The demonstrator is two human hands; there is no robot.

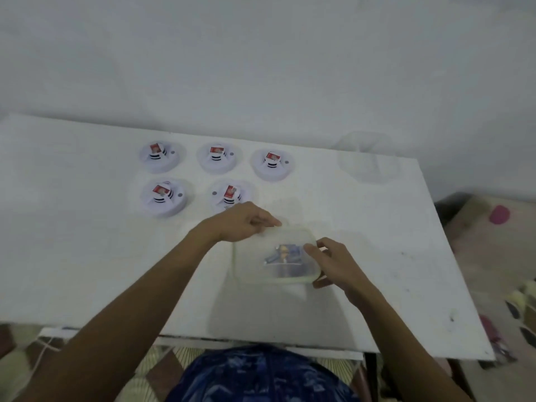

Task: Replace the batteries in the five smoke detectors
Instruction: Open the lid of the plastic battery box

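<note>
White worktop [72,256]: 5 smoke detectors [217,156] behind clear box [261,275] of batteries [282,253]; left hand [243,223] pinches its far corner, right hand [333,262] grips right edge. Likely step: opening box; next, pull corner up.

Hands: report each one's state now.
Left hand: pinches the clear container at its far rim.
Right hand: grips the clear container's right side.

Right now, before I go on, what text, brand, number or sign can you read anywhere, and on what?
No text here can be read.
On the five smoke detectors: each has a red label with a pale mark, too blurred to read.
On the batteries in the clear container: blue print, too blurred to read.
On the table: none.
</note>
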